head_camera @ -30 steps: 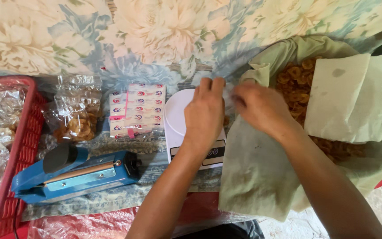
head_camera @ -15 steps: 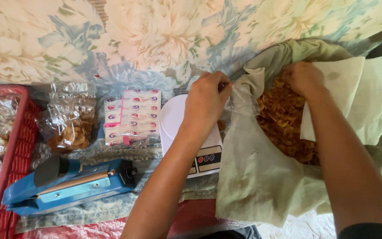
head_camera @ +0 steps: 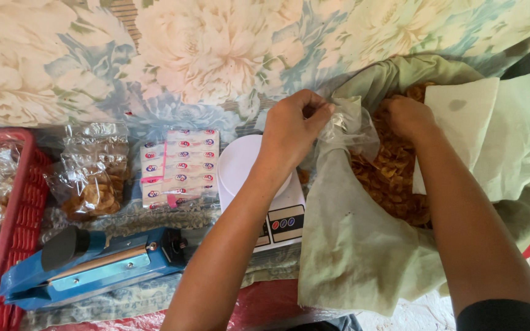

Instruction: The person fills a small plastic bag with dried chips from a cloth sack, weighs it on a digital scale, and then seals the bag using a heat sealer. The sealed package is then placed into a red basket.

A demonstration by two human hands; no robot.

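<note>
clear bag held open beside the chip heap

a floral cloth [head_camera: 203, 55], soft and faded, covers the surface under everything. on it at the right a pale green cloth [head_camera: 351, 257], creased and stained, lies spread with its edges turned up, likely so the golden fried chips [head_camera: 391, 178] stay heaped inside. a red basket [head_camera: 23, 202] of slotted plastic stands at the far left, with a blue heat sealer [head_camera: 93, 266] just beside it. a white kitchen scale [head_camera: 249, 178] sits between sealer and cloth (its round pan partly hidden by the forearm). the left hand [head_camera: 289, 132] pinches the mouth of a thin, crinkled clear bag [head_camera: 348, 125], holding it over the heap's edge. the right hand [head_camera: 406, 116] is cupped down among the chips; whether it grips any i cannot tell
</note>
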